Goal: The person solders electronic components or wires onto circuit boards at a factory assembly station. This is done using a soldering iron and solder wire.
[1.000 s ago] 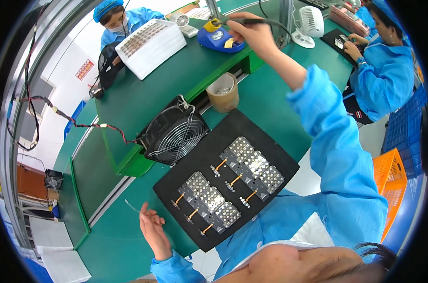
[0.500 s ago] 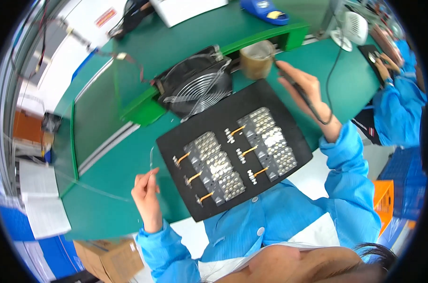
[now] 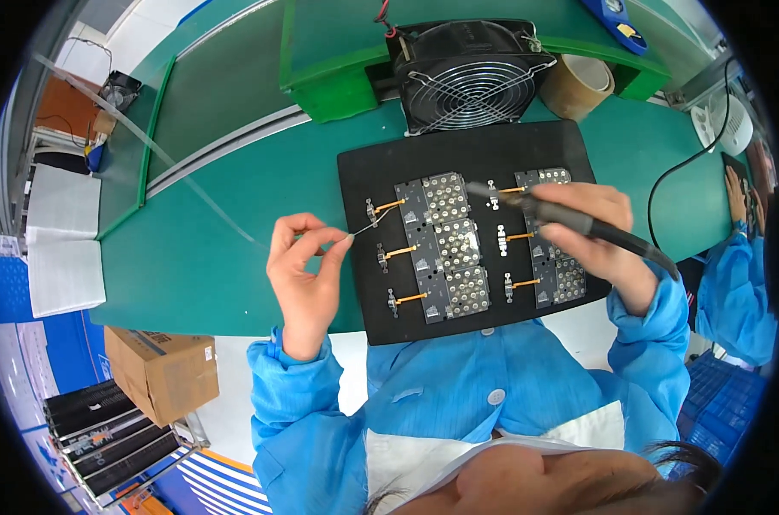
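My left hand [image 3: 308, 279] pinches a thin strand of solder wire [image 3: 370, 227] between thumb and fingertips. The wire's end reaches over the upper left part of the left circuit board panel [image 3: 430, 249], by an orange flex strip [image 3: 389, 206]. In my right hand [image 3: 600, 227] is a soldering iron [image 3: 569, 218], its blurred tip pointing left over the space between the two panels. That hand partly hides the right circuit board panel [image 3: 548, 279]. Both panels carry rows of round metal contacts and orange strips ending in small connectors, and they lie on a black mat [image 3: 359, 184].
Behind the mat stand a black fan [image 3: 471, 81] with a wire guard and a tan cylindrical container [image 3: 578, 86]. The iron's cable loops right near a small white fan [image 3: 722, 124]. White papers [image 3: 63, 236] lie left; another person's hand [image 3: 735, 193] is far right.
My right hand has brought the iron from beside the tan container to above the panels. My left hand has moved the wire to the left panel. The view has also shifted.
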{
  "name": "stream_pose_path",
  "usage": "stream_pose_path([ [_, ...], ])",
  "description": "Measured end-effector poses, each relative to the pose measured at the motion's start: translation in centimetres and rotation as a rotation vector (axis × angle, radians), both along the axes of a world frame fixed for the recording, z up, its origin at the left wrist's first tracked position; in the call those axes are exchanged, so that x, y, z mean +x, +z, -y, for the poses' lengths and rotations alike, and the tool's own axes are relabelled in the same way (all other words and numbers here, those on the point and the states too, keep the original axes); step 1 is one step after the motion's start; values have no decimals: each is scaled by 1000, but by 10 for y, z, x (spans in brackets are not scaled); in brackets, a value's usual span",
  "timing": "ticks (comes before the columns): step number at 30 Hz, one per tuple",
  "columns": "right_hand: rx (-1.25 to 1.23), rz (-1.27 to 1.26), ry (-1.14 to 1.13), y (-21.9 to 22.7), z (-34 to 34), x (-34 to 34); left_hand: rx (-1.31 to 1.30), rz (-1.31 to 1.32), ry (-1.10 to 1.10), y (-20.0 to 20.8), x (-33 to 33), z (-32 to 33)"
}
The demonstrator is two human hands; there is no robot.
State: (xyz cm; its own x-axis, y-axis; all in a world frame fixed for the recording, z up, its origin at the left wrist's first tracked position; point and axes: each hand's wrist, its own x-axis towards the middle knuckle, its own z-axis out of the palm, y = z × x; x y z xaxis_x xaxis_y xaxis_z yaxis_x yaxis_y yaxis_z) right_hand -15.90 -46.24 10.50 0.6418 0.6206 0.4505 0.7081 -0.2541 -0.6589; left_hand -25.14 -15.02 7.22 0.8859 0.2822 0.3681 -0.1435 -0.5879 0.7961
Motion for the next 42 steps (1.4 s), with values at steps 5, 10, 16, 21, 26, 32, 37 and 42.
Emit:
stream_pose_path([
  [5,-5,-243,-16,-19,-46,2,165,45,-20,-6,6,11],
  [10,1,-239,-4,-29,-56,3,247,76,-29,-7,6,11],
  [16,-35,-198,2,-29,-57,7,245,55,-25,-6,7,11],
  [21,-6,-196,19,-33,-57,8,261,55,-36,-4,10,12],
  [26,-20,-210,25,-31,-58,8,259,73,-65,-7,16,12],
  [32,-45,-223,30,-29,-58,9,263,97,-108,-10,25,12],
  [37,-11,-212,26,-31,-58,9,151,42,-142,-9,32,11],
  [42,-41,-175,10,-31,-59,9,-30,-130,-152,-21,43,12],
])
